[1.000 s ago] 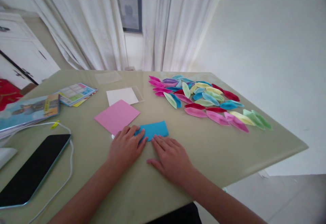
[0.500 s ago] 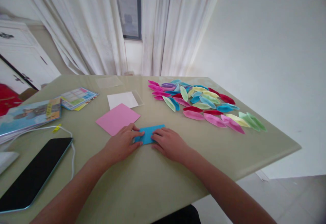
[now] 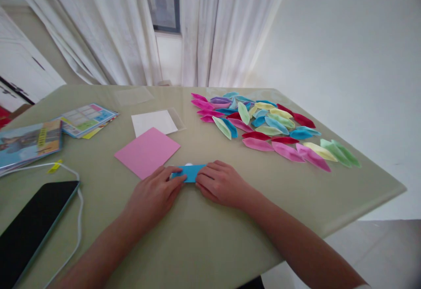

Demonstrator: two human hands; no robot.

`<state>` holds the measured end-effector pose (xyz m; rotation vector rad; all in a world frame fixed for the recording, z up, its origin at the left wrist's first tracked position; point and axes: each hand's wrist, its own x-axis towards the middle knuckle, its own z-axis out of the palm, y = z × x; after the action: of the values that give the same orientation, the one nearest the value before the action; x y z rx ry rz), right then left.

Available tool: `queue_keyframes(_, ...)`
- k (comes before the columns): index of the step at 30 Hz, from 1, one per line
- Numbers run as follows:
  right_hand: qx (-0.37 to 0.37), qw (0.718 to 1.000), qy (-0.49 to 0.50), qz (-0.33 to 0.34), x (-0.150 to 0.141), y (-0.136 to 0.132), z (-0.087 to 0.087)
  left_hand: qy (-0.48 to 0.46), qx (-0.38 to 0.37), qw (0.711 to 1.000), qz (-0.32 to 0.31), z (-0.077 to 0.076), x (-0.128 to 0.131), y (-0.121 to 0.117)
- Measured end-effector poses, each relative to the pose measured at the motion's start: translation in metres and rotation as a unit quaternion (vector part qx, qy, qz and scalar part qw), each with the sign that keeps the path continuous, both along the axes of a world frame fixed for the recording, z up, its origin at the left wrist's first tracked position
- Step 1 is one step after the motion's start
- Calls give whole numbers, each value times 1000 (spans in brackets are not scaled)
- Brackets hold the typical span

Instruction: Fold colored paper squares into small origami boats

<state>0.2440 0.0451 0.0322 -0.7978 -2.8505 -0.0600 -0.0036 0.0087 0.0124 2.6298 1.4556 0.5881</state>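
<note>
A folded blue paper strip (image 3: 189,171) lies on the pale green table (image 3: 210,232) in front of me. My left hand (image 3: 154,195) rests flat with its fingertips pressing the strip's left end. My right hand (image 3: 221,182) covers the strip's right end, fingers curled down onto it. Only a short middle part of the blue paper shows between the hands. A pink square sheet (image 3: 147,151) lies just behind my left hand.
A spread of several folded paper boats (image 3: 269,126) in many colours lies at the right back. A white sheet (image 3: 154,122), printed booklets (image 3: 86,119), a dark tablet (image 3: 31,227) with a white cable (image 3: 78,219) sit to the left. The table edge runs close on the right.
Both hands closed in over the blue paper, which now looks narrower, folded down to a thin strip. The view shifted slightly.
</note>
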Motion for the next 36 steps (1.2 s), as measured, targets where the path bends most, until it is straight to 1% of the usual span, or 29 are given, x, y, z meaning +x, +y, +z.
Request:
queue_keyframes(2,17,999,38,7,2,0,-1,3,21,1000,-11,2,7,-3)
queue_keyframes(4,19,996,91,16,5,2,1,-23,37,999,-27,7,7,-4)
queue_keyframes(6,-11,984,178,15,9,5,3,-83,46,995,-16,13,2,-2)
queue_keyframes(7,-44,970,239,2,11,7,4,-126,42,991,5,16,-1,-1)
queue_keyframes(8,-98,945,312,-26,12,8,5,-172,31,984,37,18,-3,1)
queue_keyframes(9,-165,906,385,-62,13,9,6,-222,8,972,70,20,-3,2)
queue_keyframes(11,-297,810,488,-131,11,9,7,-332,-76,934,110,22,0,3)
queue_keyframes(12,-345,770,515,-150,10,8,7,-388,-137,905,110,23,5,2)
queue_keyframes(13,-380,744,525,-159,8,7,7,-439,-200,872,86,23,10,1)
queue_keyframes(14,-402,732,526,-160,5,6,6,-473,-253,841,65,23,15,-1)
queue_keyframes(15,-415,726,525,-159,3,4,5,-489,-287,821,61,23,21,-2)
queue_keyframes(16,-427,717,527,-161,1,3,4,-495,-293,815,62,22,25,-4)
queue_keyframes(19,-457,694,529,-169,-4,1,1,-510,-282,808,88,20,30,-7)
queue_keyframes(21,-477,686,523,-168,-5,1,0,-523,-271,802,102,17,27,-6)
queue_keyframes(25,-506,682,501,-165,-7,-1,-3,-542,-261,792,111,11,22,-5)
queue_keyframes(27,-516,681,493,-165,-8,-3,-5,-544,-258,790,116,10,22,-5)
queue_keyframes(32,-547,679,468,-144,-10,-6,-3,-529,-256,799,127,20,25,-6)
queue_keyframes(36,-553,680,462,-135,-9,-6,0,-529,-257,798,130,27,27,-6)
